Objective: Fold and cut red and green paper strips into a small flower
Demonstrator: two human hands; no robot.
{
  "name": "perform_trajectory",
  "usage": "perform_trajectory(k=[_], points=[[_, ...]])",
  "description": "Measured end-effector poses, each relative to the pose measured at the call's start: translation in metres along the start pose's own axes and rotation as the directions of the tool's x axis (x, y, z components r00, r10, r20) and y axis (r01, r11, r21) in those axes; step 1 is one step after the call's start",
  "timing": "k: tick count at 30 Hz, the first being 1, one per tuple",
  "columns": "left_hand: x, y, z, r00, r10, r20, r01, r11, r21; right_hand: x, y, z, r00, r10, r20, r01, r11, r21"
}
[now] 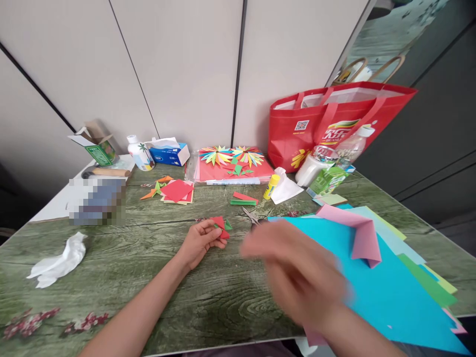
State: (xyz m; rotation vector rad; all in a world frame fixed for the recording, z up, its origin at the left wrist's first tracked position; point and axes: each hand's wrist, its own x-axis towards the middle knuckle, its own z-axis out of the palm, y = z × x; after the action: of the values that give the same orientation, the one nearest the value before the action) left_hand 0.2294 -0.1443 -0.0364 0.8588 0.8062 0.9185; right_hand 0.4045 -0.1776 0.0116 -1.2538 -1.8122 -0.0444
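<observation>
Item 1. Left hand (201, 242): rests on the green table (148, 277), fingers curled and pinching a small folded paper piece (220, 225), red with a green tip, held just above the tabletop near the table's middle.

Item 2. Right hand (297, 270): hangs over the near edge of the cyan sheet (372, 287), too blurred to tell whether the fingers are spread or closed; nothing is seen in it.

Item 3. Finished work: two multicoloured starburst pieces (232, 156) lie on a red paper pack (223, 173) by the wall.

Item 4. Part-worked stock: a red-and-green strip (243, 199), red squares (177, 191) and small orange and green folded bits beside them.

Item 5. Unworked stock: large coloured sheets fanned under the cyan one, a pink sheet (362, 233) folded over on top.

Item 6. Tools: scissors (252, 216) just beyond the held piece, a yellow glue stick (273, 186) further back.

Judgement: several units look complete, the held one appears partway folded and unglued, and much paper is uncut
</observation>
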Motion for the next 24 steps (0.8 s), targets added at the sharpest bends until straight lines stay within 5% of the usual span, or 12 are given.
perform_trajectory(k=[3,7,10,16,24], points=[[-0.001,0.003,0.004,1.0,0.016,0.003,-0.017,0.999,0.038,-0.004,-0.001,0.005,0.978,0.13,0.165,-0.174,0.94,0.292],[-0.001,0.004,0.006,1.0,0.027,0.011,-0.028,0.993,0.112,-0.01,0.021,0.031,0.792,0.348,0.502,-0.605,0.558,0.568],[0.0,0.002,0.005,0.999,0.032,0.015,-0.034,0.987,0.156,-0.011,0.028,0.041,0.722,0.345,0.599,-0.691,0.393,0.606],[-0.001,-0.004,0.004,0.999,-0.017,0.048,0.005,0.971,0.239,-0.017,0.028,0.043,0.78,0.347,0.522,-0.623,0.512,0.591],[-0.004,-0.001,0.009,0.997,-0.046,0.056,0.03,0.965,0.26,-0.021,0.031,0.049,0.811,0.315,0.492,-0.578,0.558,0.596]])
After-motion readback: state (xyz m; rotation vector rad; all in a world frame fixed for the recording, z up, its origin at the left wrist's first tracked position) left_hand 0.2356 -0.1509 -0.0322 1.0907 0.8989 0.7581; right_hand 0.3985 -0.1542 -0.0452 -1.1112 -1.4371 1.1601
